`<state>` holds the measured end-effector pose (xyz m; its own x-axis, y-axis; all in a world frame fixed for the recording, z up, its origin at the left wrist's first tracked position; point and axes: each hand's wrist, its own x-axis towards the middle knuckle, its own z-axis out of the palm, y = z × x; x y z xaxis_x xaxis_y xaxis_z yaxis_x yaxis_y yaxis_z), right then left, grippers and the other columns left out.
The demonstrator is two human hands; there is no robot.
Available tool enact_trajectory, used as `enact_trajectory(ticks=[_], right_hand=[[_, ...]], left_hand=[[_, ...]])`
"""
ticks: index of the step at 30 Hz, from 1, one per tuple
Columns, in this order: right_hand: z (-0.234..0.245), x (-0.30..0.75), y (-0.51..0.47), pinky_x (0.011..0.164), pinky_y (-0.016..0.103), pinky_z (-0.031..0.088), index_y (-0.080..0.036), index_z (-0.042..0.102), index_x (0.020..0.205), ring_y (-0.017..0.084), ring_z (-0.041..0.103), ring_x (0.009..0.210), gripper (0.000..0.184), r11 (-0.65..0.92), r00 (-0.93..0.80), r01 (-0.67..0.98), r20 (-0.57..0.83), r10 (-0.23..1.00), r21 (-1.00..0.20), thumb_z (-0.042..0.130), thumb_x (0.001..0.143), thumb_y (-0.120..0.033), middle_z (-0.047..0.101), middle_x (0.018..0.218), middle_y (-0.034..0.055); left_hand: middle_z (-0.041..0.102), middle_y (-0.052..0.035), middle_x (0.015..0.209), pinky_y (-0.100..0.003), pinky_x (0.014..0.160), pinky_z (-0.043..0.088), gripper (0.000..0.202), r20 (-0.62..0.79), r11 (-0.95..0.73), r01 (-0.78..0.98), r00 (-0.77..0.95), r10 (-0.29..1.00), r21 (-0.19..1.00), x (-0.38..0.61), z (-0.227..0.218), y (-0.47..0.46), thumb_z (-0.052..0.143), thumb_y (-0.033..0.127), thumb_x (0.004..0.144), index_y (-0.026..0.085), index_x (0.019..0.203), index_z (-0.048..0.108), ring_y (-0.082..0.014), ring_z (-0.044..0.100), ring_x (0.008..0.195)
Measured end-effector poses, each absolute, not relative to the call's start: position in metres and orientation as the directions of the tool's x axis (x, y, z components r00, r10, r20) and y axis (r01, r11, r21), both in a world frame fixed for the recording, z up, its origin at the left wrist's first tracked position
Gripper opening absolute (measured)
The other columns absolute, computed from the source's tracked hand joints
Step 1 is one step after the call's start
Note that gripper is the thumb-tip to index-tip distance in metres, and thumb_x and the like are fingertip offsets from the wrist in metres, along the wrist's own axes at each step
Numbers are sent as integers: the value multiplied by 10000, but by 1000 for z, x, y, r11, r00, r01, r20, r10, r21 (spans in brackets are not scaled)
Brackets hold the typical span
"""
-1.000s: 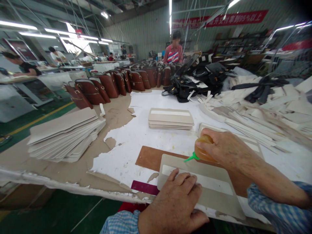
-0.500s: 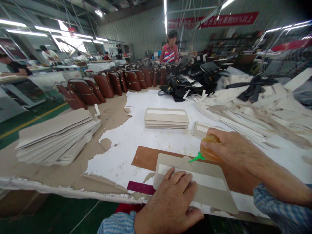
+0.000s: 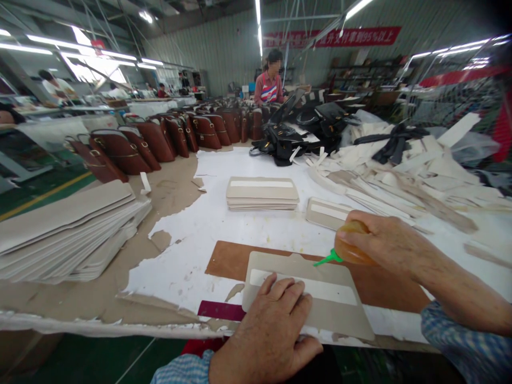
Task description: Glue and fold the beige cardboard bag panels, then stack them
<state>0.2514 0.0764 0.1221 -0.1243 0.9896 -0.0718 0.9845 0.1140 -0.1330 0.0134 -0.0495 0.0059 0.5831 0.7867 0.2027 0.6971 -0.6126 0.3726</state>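
My left hand point(image 3: 276, 320) lies flat with fingers stretched out over a beige panel point(image 3: 332, 320) with rounded corners. A white strip point(image 3: 332, 289) runs along the panel, partly under those fingers. My right hand point(image 3: 384, 245) is wrapped round an amber glue bottle point(image 3: 354, 240), tilted so that its green nozzle point(image 3: 328, 257) points down and left near the panel's upper edge. Whether the tip touches the panel I cannot tell. Beneath the panel is a brown leather piece point(image 3: 228, 260), showing at both sides.
Beyond the hands sit a stack of beige panels point(image 3: 262, 192) and a single panel point(image 3: 326, 212). A fanned pile point(image 3: 68, 234) lies at left. Brown bags point(image 3: 124, 149), black bags point(image 3: 288, 141) and pale scraps point(image 3: 416, 170) line the back. A co-worker point(image 3: 270, 85) stands behind; a maroon strip point(image 3: 220, 310) lies near the edge.
The view has turned slightly right, so most things sit further left. The bottle's nozzle has shifted a little rightward along the panel's upper edge. My left hand stays on the panel.
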Motion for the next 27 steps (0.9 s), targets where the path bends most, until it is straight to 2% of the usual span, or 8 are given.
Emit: enact_trajectory(ticks=[3,7,15,27], right_hand=[[122,261,73,674,347,364,-239,613,863,251,592,732,299,85,-96,981,-57,994,-173,417,975,-436,660,779,83],[122,277,71,697,352,387,-237,635,852,258,603,761,273,33,-50,974,-73,996,-224,472,943,-436,674,789,78],[115,308,70,723,378,409,-243,654,854,276,616,783,325,-73,47,968,-111,993,-241,456,946,-484,685,798,77],[107,328,57,706,396,396,-265,665,817,274,626,733,322,-98,91,922,-36,995,-373,485,960,-490,688,739,48]], left_hand=[[577,-95,1556,-505,1325,233,537,195,-608,701,581,790,372,14,5,-49,483,577,1088,198,1461,557,-281,483,1460],[570,-105,1560,-534,1322,234,534,188,-610,707,585,789,357,16,3,-48,496,554,1081,192,1470,551,-294,475,1462],[553,-94,1573,-526,1325,245,547,184,-611,711,587,788,348,15,1,-48,545,553,1062,200,1480,533,-287,458,1472],[568,-110,1557,-550,1315,271,547,193,-613,712,585,787,343,16,1,-49,510,571,1072,189,1462,548,-297,477,1459]])
